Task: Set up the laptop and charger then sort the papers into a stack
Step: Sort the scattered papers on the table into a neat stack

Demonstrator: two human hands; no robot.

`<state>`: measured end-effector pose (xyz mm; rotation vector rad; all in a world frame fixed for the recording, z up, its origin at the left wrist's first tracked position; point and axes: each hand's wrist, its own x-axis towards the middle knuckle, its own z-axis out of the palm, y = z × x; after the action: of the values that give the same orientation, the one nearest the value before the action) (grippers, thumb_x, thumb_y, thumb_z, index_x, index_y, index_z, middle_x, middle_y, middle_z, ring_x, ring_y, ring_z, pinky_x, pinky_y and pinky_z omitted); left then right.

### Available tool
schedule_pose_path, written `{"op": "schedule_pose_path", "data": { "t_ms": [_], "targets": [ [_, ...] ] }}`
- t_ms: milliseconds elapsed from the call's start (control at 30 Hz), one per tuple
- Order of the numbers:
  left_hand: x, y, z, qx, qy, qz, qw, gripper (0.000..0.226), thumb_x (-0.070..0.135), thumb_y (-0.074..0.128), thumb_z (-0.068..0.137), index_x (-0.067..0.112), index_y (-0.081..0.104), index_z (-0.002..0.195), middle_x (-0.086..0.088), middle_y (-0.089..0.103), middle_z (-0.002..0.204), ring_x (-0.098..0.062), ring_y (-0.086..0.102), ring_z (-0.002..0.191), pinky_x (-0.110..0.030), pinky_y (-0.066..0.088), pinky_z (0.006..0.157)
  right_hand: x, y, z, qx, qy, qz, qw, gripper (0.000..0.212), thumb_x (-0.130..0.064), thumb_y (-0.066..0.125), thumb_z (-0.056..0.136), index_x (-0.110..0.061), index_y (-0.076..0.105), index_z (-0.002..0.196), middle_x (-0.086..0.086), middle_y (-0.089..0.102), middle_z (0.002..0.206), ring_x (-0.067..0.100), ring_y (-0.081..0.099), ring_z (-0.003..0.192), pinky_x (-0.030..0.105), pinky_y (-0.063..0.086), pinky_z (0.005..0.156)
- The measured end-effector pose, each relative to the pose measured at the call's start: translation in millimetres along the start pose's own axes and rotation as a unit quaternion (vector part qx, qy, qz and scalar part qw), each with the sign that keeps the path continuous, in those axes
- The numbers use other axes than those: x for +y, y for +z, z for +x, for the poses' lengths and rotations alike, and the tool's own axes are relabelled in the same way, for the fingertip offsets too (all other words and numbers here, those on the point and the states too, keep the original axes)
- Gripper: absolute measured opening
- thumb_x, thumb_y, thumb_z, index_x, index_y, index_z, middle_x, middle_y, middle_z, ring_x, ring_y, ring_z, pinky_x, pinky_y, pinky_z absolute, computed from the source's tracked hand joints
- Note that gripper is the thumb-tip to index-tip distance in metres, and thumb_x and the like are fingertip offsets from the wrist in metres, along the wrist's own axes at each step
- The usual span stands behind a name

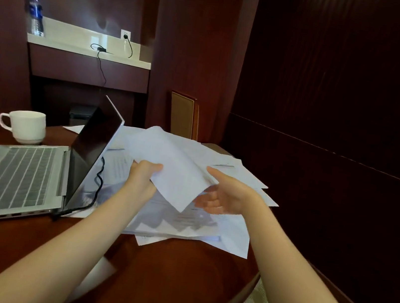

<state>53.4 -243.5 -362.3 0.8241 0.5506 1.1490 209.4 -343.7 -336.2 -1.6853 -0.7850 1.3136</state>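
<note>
Behind the laptop's (14, 174) left end stands a white cup (26, 125). The laptop is silver and lies open on the tabletop (173, 278). Its dark screen rises at its right side and faces left. A black cable (98, 182) leaves the laptop's near right corner and loops up behind the screen.

Just right of the laptop, our left hand (144, 172) pinches a blank white sheet (172, 170) by its left edge, thumb on top, fingers tucked out of sight beneath. The sheet is lifted and lightly bowed. Its long axis runs from far left to near right, and its near corner points down at the papers (220, 228). These lie loose and overlapping right of the laptop, white, some printed, at varied angles.

Farthest from the laptop, our right hand (223, 197) is held wide, palm up, fingers (205, 203) spread just under the sheet's right edge. We cannot tell whether they touch it.
</note>
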Motion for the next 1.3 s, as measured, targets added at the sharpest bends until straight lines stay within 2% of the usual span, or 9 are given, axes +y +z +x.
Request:
{"op": "schedule_pose_path", "data": {
  "t_ms": [100,200,267,400,533,700,800,1033,1300],
  "targets": [
    [-2,-11,0,0.026,-0.038,0.051,0.998,0.046,-0.02,0.037,0.084,-0.006,0.045,0.128,-0.014,0.056,0.108,-0.023,0.058,0.081,-0.034,0.051,0.069,5,18,16,0.039,-0.052,0.165,0.984,0.012,-0.01,0.052,0.094,-0.003,0.048,0.103,0.014,0.055,0.088,0.024,0.054,0.069,0.034,0.051,0.074],
    [4,-24,0,0.045,-0.111,0.077,0.99,0.022,-0.013,0.037,0.083,-0.001,0.053,0.093,-0.014,0.053,0.092,-0.026,0.055,0.074,-0.031,0.055,0.052,7,26,28,0.08,-0.055,0.114,0.989,0.012,0.01,0.038,0.093,0.002,0.045,0.098,0.013,0.05,0.083,0.027,0.053,0.069,0.039,0.049,0.08],
    [10,-29,0,0.072,-0.128,0.107,0.983,0.019,-0.006,0.039,0.083,0.006,0.052,0.089,-0.012,0.053,0.092,-0.028,0.055,0.075,-0.031,0.054,0.051,6,24,31,0.122,-0.042,0.002,0.992,0.012,0.01,0.035,0.093,0.003,0.043,0.097,0.016,0.051,0.086,0.03,0.055,0.076,0.038,0.049,0.072],
    [14,-46,11,0.139,-0.07,0.323,0.933,0.06,0.003,0.046,0.087,0.013,0.028,0.143,-0.013,0.038,0.14,-0.034,0.045,0.12,-0.036,0.04,0.078,8,12,36,0.166,-0.008,-0.215,0.963,0.021,0.011,0.034,0.089,-0.002,0.043,0.076,0.013,0.046,0.076,0.025,0.046,0.068,0.033,0.042,0.069],
    [7,-49,16,0.096,-0.017,0.466,0.88,0.061,0.006,0.049,0.088,0.015,0.026,0.144,-0.014,0.035,0.143,-0.031,0.044,0.12,-0.031,0.035,0.082,10,-2,37,0.152,0.001,-0.224,0.963,0.028,0.013,0.03,0.088,-0.003,0.04,0.068,0.009,0.051,0.071,0.021,0.045,0.064,0.025,0.039,0.054],
    [1,-43,16,0.011,-0.101,0.496,0.863,0.068,0.007,0.05,0.089,0.011,0.017,0.149,-0.014,0.025,0.151,-0.03,0.028,0.137,-0.036,0.03,0.105,10,-11,38,0.137,0.006,-0.243,0.96,0.035,0.004,0.035,0.096,-0.01,0.036,0.064,0.002,0.041,0.037,0.011,0.032,0.048,0.016,0.032,0.039],
    [0,-44,16,-0.002,-0.082,0.511,0.856,0.065,0.008,0.05,0.09,0.011,0.02,0.148,-0.013,0.028,0.15,-0.029,0.031,0.136,-0.034,0.031,0.103,11,-11,45,0.155,-0.018,-0.293,0.943,0.03,0.0,0.039,0.096,-0.01,0.034,0.067,0.006,0.036,0.062,0.015,0.033,0.053,0.022,0.029,0.048],
    [-2,-43,24,0.009,-0.096,0.535,0.839,0.07,0.011,0.05,0.089,0.008,0.013,0.148,-0.011,0.036,0.138,-0.028,0.039,0.125,-0.028,0.033,0.088,15,-1,50,0.13,0.004,-0.413,0.901,0.033,-0.002,0.052,0.086,-0.012,0.033,0.061,0.004,0.03,0.053,0.014,0.025,0.042,0.02,0.021,0.041],
    [7,-46,35,0.072,-0.127,0.449,0.882,0.06,0.006,0.05,0.089,0.003,0.025,0.143,-0.017,0.03,0.148,-0.036,0.037,0.131,-0.037,0.039,0.093,9,4,57,0.13,-0.001,-0.117,0.985,0.03,-0.012,0.06,0.087,-0.005,0.048,0.114,0.008,0.046,0.086,0.019,0.046,0.064,0.029,0.042,0.06]
  ]
}}
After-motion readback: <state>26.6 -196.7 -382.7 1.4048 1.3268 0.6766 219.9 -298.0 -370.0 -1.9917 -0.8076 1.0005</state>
